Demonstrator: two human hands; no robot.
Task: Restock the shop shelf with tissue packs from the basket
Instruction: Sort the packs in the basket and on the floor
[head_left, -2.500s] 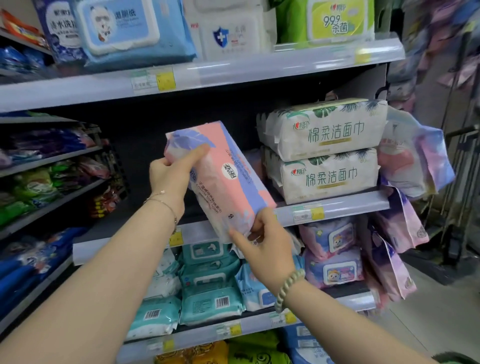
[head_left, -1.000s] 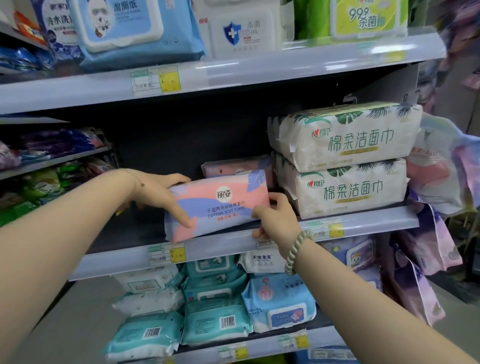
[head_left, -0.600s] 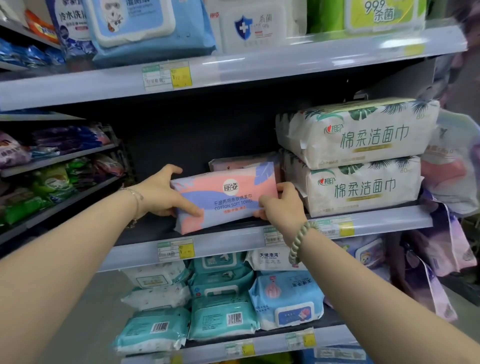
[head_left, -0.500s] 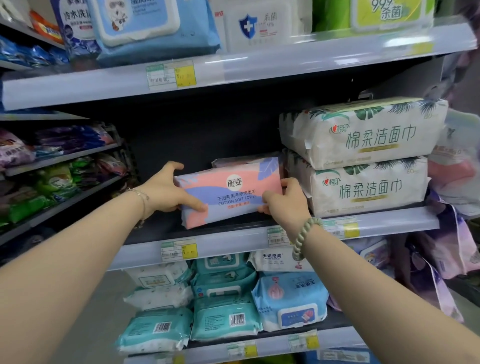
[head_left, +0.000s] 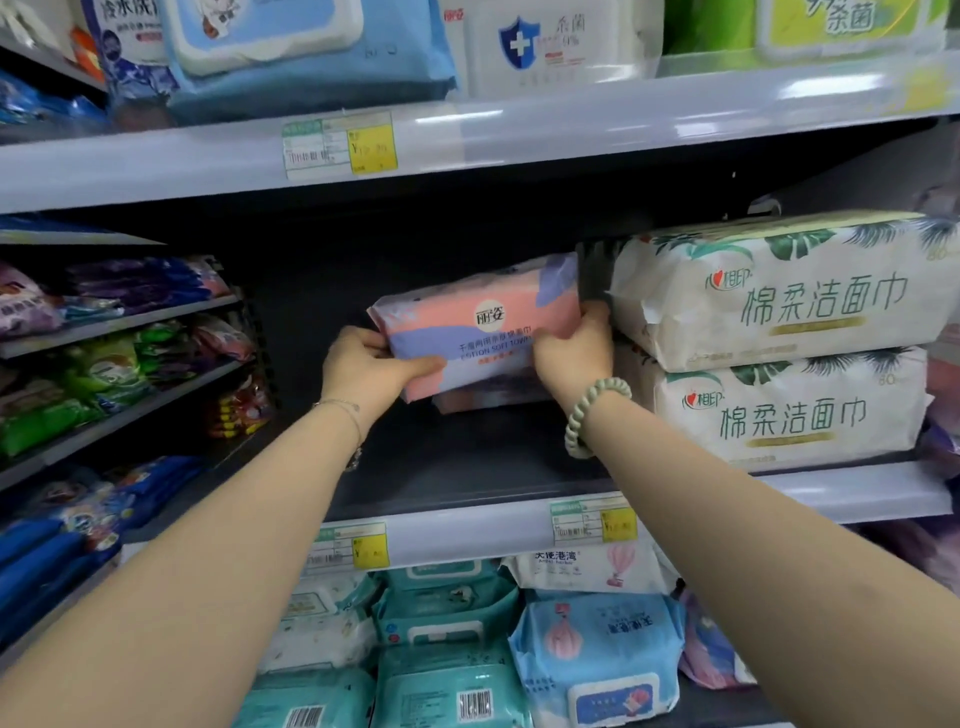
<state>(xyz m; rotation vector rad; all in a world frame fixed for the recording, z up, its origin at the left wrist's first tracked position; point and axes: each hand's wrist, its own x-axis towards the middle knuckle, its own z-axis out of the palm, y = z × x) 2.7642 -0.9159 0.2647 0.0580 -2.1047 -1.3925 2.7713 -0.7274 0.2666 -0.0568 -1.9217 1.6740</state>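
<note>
A person's two bare arms reach into the middle level of a shop shelf with a dark board and pale grey front rail (head_left: 467, 525). Both hands hold one soft plastic tissue pack printed in pink, lavender and white (head_left: 478, 325). The left hand (head_left: 363, 366) grips the pack's left end, thumb across the front. The right hand (head_left: 571, 353) grips its right end with curled fingers. The pack is slightly tilted, its right side higher, deep inside the shelf bay. It sits directly over a second similar pink pack (head_left: 488, 399) lying on the board; whether the two touch is unclear. Just to the right stand two stacked white tissue packs with green leaf print (head_left: 779, 353). A pale green bead bracelet (head_left: 592, 410) circles the right wrist, and a thin chain bracelet (head_left: 345, 410) the left. Teal wet-wipe packs (head_left: 447, 623) fill the level below.
</note>
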